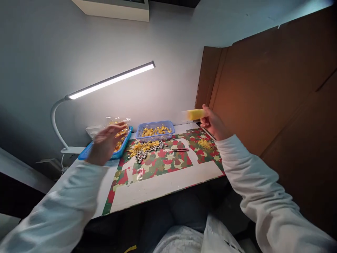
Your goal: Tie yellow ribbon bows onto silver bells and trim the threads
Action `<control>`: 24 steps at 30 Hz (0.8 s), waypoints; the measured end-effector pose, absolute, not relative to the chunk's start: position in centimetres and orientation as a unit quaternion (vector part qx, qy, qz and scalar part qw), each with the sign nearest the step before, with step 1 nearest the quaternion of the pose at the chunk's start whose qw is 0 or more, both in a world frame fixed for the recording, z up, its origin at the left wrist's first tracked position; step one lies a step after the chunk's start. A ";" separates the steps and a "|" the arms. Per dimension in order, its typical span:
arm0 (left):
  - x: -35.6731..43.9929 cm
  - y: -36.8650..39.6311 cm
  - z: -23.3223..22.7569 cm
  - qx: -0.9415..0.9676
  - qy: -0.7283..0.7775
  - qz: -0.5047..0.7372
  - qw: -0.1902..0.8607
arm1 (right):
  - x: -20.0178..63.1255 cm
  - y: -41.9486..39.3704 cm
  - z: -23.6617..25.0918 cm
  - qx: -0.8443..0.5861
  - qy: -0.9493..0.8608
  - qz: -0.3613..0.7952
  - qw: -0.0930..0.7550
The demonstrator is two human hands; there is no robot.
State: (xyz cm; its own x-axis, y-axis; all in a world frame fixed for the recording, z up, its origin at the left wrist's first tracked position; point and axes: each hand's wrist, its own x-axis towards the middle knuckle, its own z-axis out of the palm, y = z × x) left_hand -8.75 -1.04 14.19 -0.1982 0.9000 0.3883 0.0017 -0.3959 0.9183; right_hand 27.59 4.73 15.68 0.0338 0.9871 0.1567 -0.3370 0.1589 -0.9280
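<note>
My right hand [213, 122] is raised above the right back of the table. It is closed round the end of a yellow cylinder with a pale tip, which looks like a spool of thread [195, 114]; motion blurs it. Over the blue tray [126, 142] at the left, my left hand [105, 142] hangs in the air, smeared by motion. Its fingers stretch to the right, and I see nothing held in them. Yellow pieces [143, 147] and silver beads or bells [142, 156] lie in a pile right of that hand.
A blue basket [155, 137] of yellow pieces stands by the wall. Red-handled tweezers or snips [180, 150] and tangled yellow thread [205, 144] lie on the patterned table cover [168, 165]. A lit lamp [112, 80] reaches overhead; a cardboard panel [263, 88] borders the right.
</note>
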 end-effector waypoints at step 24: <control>-14.3 -1.4 17.7 0.506 0.412 0.661 0.370 | 34.6 6.8 10.0 -0.524 -0.329 0.485 0.618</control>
